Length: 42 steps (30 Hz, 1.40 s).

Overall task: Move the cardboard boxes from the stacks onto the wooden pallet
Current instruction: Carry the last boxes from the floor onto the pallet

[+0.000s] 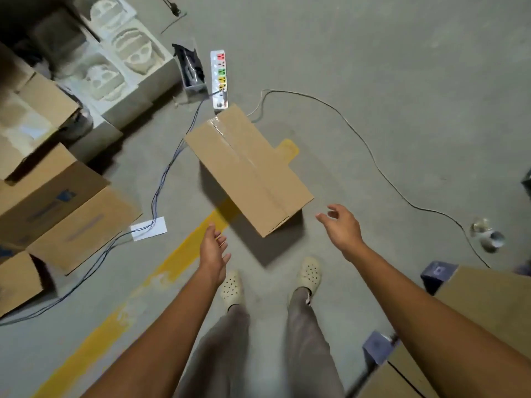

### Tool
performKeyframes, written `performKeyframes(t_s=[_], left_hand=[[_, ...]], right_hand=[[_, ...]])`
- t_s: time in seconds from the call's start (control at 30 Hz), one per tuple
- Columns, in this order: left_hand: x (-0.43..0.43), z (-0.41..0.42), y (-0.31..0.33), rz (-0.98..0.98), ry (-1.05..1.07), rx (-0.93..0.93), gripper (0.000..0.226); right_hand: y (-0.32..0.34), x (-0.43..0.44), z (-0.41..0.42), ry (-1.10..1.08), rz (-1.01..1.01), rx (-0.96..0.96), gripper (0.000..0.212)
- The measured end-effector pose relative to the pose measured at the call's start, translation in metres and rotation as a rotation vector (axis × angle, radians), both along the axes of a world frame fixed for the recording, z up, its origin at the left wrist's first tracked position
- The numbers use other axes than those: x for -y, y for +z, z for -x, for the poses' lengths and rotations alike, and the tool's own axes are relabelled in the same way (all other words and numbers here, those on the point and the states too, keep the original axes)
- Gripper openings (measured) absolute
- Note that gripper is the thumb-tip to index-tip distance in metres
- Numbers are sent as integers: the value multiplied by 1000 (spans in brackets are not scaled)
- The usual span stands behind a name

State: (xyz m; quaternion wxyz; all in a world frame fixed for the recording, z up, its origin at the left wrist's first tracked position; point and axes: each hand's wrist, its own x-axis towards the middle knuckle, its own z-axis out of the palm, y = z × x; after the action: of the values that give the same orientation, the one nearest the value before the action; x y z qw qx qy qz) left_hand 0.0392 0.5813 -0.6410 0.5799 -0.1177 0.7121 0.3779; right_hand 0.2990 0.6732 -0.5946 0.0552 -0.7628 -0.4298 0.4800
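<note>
A sealed brown cardboard box [248, 168] with clear tape along its top lies on the concrete floor in front of my feet, across a yellow floor line [172, 262]. My left hand [214, 254] hovers just left of the box's near corner, fingers relaxed and empty. My right hand [342, 222] hovers to the right of that corner, fingers loosely spread, holding nothing. Neither hand touches the box. No wooden pallet is in view.
More cardboard boxes [60, 208] sit at the left, foam packing moulds [123, 56] behind them. A power strip [219, 79] and trailing cables [373, 156] cross the floor. Further boxes [488, 305] stand at the lower right, with tape rolls [488, 234] nearby.
</note>
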Motion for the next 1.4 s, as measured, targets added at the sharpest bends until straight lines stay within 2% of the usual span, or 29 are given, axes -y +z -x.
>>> performKeyframes(t_s=[0.13,0.33,0.43,0.5,0.6,0.73,0.83,0.97,1.03,1.13,1.2,1.23,1.4], left_hand=[[-29,-31,-87,11,102,26,44],[-61,-71,-198,81,186,-2,62],[-67,-78,-235,151,201,-68,63],[-67,-78,-249,168,200,-45,60],[-70,-82,-244,113,208,23,44],[-72,-77,-208,122,155,-212,17],[-70,-61,-164,138,49,-464,12],[-78,-39,-88,8,-1,-631,13],[-84,-25,-49,-85,-14,-662,14],[-98,-11,18,-212,-33,-633,33],[-103,-6,63,-293,-71,-613,29],[-102,-3,83,-328,-123,-595,28],[-80,14,173,-558,-434,-542,55]], right_hand=[[-101,-50,-12,52,51,-25,54],[-235,-102,-28,139,99,3,60],[-279,-113,-31,253,160,30,46],[-299,-115,-30,292,193,20,37],[-304,-115,-26,234,206,-31,35],[-268,-109,-24,259,191,-67,36],[-221,-104,-19,269,142,-102,44],[-149,-96,-8,224,58,-179,50],[-109,-91,-2,166,36,-243,54],[-48,-81,5,63,-19,-337,66],[-12,-73,6,7,-81,-377,73],[9,-68,7,-27,-115,-377,76],[121,-22,16,-169,-222,-286,93]])
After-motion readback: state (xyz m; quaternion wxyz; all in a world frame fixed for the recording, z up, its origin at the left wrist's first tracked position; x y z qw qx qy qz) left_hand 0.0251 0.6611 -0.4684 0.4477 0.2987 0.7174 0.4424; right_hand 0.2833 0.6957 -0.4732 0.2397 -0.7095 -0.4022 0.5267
